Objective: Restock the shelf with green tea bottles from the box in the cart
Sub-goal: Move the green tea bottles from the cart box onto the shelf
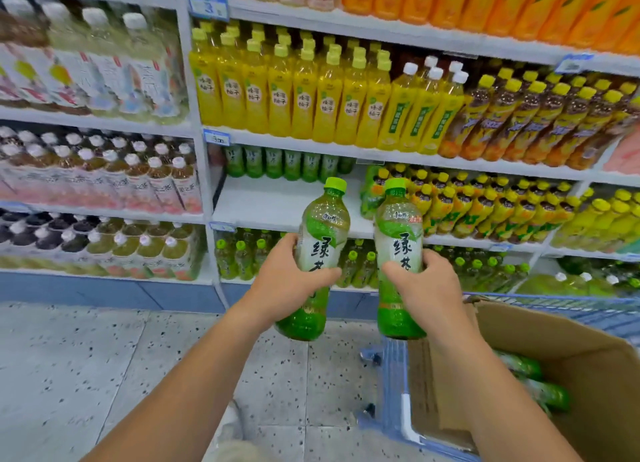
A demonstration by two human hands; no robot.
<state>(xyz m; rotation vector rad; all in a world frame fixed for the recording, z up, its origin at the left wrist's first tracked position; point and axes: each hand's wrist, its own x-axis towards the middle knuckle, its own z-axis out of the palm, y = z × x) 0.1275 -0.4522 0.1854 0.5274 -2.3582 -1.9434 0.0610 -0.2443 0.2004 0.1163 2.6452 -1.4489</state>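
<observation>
At mid-frame the left grip [287, 283] clasps one green tea bottle [323, 226], the right grip [427, 285] a second bottle [398, 226], both near upright before the part-bare shelf [270, 202]. More bottles [550, 394] lie in the cardboard box [571, 330], lower right.

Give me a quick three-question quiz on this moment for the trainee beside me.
1. True or false: the left hand grips one green tea bottle and the right hand grips a second bottle.
2. The bare stretch of shelf lies: A) in front of the back row of green tea; B) among the orange bottles; C) under the white-capped bottles.
3. Fill in: the bottles in the cardboard box lie ____.
Key: 1 true; 2 A; 3 on their sides.
</observation>
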